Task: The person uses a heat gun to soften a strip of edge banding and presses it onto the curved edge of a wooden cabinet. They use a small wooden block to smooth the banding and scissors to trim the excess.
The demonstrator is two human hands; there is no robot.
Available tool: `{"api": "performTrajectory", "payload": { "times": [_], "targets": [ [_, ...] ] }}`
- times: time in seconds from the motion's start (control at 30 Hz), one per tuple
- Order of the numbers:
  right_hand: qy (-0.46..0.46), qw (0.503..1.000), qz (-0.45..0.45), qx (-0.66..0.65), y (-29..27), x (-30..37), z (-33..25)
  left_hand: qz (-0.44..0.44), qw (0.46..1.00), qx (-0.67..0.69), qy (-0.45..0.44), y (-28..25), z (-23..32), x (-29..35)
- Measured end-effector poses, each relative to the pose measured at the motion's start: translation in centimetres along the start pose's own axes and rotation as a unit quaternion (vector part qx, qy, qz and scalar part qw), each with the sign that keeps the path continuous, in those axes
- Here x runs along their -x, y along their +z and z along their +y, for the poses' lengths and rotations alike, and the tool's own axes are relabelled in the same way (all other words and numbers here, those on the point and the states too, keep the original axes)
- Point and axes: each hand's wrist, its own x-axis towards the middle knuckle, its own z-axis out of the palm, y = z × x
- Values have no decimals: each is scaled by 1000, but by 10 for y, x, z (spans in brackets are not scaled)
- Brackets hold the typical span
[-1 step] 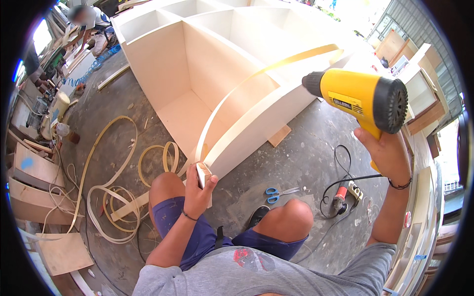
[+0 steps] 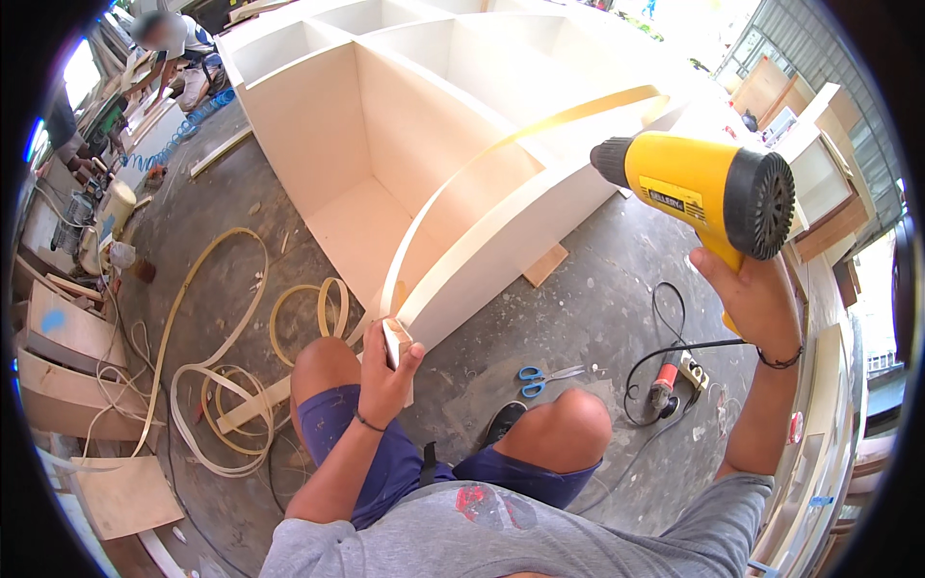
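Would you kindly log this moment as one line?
left hand: presses edge band onto cabinet | right hand: holds heat gun

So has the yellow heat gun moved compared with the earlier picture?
No. The yellow heat gun in the right hand sits at the same spot against the white cabinet's front edge.

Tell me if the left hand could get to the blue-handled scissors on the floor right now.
Probably not at once: the left hand is pressing a small block against the cabinet's corner. The scissors lie uncovered between the knees.
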Motion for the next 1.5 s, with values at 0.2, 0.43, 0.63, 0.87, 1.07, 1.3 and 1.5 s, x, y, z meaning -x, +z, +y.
{"api": "performTrajectory", "payload": {
  "times": [0.2, 0.43, 0.63, 0.87, 1.07, 1.3, 1.5],
  "targets": [
    [-11, 985, -42, -169, -2, 6, -4, 3, 1000, -4, -4, -4, -4, 1],
    [-33, 999, 3, -3, 3, 0, -7, 6, 1000, -24, 1, -1, 3, 2],
    [-2, 943, -106, -314, -1, 18, -16, 4, 999, -37, 4, -4, 3, 1],
    [-30, 996, -5, -79, 3, 8, -6, 3, 999, -34, 14, -2, 2, 2],
    [-76, 951, -115, -277, 5, 24, -6, 2, 999, -26, 27, -4, -4, 1],
    [22, 986, -76, -147, 7, 22, 1, 1, 999, -34, 26, -1, -2, 3],
    [-211, 972, -27, -103, 20, 33, 1, 5, 998, -52, 23, -1, -4, 4]
  ]
}}
